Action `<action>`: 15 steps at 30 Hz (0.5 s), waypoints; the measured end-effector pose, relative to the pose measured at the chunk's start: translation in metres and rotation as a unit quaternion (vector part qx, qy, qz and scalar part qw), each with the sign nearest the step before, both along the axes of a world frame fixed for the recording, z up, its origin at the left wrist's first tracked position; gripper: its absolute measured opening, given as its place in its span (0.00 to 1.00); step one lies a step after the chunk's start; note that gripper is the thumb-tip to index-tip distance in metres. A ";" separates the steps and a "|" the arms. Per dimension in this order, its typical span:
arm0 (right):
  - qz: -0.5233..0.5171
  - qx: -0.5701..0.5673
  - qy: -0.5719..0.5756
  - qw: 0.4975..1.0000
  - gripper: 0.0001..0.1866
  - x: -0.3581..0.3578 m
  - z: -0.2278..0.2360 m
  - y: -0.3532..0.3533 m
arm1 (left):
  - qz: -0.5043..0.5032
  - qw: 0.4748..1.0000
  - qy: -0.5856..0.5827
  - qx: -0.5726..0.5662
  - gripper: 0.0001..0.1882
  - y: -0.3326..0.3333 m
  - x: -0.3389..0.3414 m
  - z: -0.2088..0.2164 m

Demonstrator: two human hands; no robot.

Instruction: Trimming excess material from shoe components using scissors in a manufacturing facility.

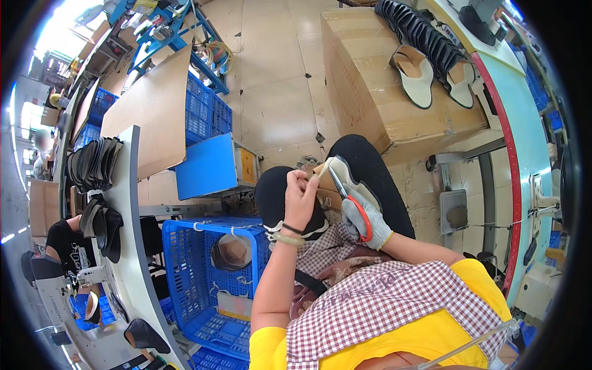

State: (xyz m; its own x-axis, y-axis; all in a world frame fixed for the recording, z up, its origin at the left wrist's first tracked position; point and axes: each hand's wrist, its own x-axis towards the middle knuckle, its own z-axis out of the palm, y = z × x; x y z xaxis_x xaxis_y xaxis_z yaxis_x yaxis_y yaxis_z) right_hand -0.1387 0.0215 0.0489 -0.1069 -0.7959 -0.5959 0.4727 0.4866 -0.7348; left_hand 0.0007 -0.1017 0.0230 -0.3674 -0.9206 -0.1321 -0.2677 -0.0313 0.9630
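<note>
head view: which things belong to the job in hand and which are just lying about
Belonging, it seems:
red-handled scissors in the gloved right hand
pale strip in the left hand
cream shoe piece

Apparently just lying about:
blue crate
cardboard sheet

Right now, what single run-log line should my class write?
left hand: pinching pale piece | right hand: gloved, holding red-handled scissors | nearby: blue crate

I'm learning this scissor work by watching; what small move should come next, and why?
Probably a small snip with the orange-handled scissors: the gloved right hand has their blades beside the pale strip, which the bare left hand appears to pinch near the cream shoe upper.
</note>
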 end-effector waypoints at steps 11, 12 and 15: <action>0.023 -0.008 -0.067 0.997 0.27 -0.014 0.000 0.007 | -0.130 0.957 0.060 0.251 0.09 -0.026 -0.003 -0.010; 0.025 -0.005 -0.076 0.997 0.27 -0.014 0.004 0.006 | -0.128 0.958 0.058 0.250 0.09 -0.025 -0.001 -0.009; 0.028 -0.014 -0.125 0.992 0.28 -0.013 0.006 0.009 | -0.099 0.925 0.186 0.316 0.07 -0.016 0.006 -0.002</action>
